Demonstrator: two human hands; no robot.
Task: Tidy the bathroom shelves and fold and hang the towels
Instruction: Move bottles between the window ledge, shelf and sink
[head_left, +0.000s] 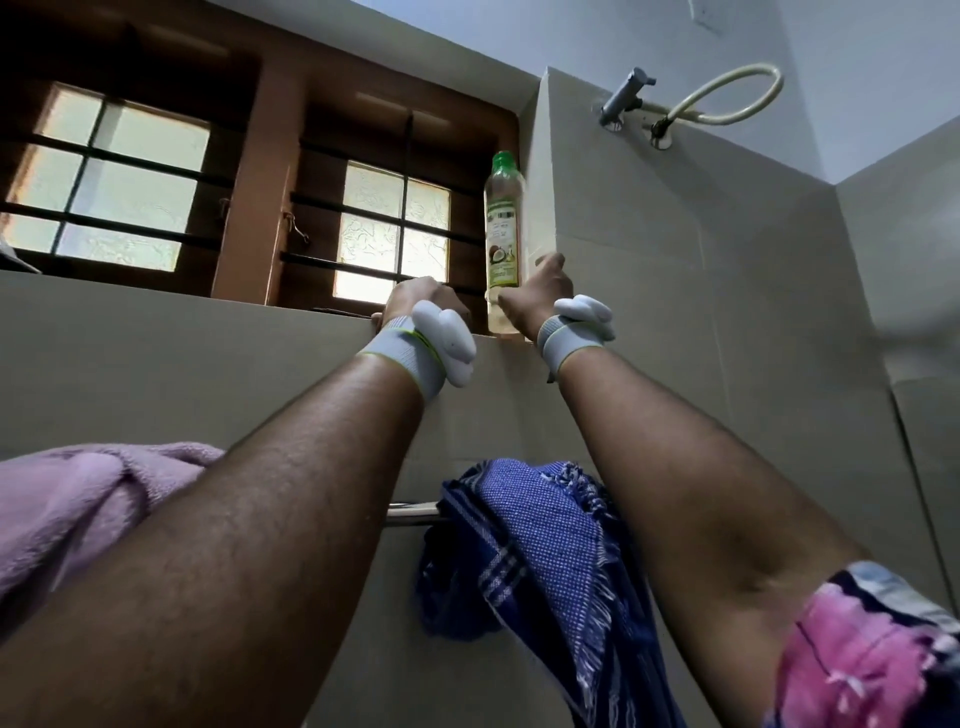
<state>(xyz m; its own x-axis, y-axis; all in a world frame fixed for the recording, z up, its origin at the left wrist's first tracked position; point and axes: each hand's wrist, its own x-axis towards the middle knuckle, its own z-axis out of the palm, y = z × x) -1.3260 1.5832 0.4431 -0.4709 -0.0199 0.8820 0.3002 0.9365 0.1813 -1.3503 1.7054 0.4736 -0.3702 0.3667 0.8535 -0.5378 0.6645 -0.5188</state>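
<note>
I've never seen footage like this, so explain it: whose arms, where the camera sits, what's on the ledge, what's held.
One picture, from a camera worn on a person's head, so both arms are their own, reaching up. The right hand grips a clear green-capped bottle standing on the tiled ledge. The left hand rests on the ledge's edge, fingers hidden. Both wrists carry white devices. Lower down, a blue towel hangs bunched on a rail, with a lilac towel to its left.

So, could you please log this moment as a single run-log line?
right hand grips oil bottle upright on ledge | left hand rests on ledge, fingers hidden | blue towel bunched on rail
</note>
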